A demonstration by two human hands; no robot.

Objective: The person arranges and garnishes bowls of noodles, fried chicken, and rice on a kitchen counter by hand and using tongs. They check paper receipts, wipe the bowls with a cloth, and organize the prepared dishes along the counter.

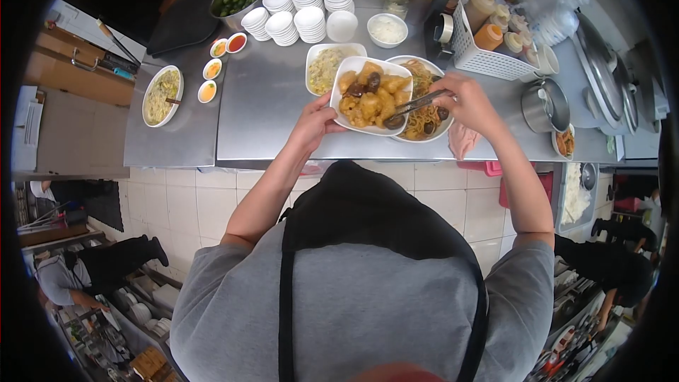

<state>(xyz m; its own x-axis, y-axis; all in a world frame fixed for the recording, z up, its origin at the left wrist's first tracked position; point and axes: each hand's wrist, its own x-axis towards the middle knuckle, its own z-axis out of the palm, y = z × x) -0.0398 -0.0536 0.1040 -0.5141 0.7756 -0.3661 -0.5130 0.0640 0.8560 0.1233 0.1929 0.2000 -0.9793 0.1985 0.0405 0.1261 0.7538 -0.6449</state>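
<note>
Dish (359,128) lies right of the left grip (314,126) holding its rim; right grip (468,103) clenches tongs (424,100).

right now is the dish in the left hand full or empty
Full: golden chunks and dark pieces hide the bottom of the square white dish.

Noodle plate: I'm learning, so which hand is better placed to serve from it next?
Probably the right hand: it holds the tongs over the noodles, while the left hand grips the square bowl.
</note>
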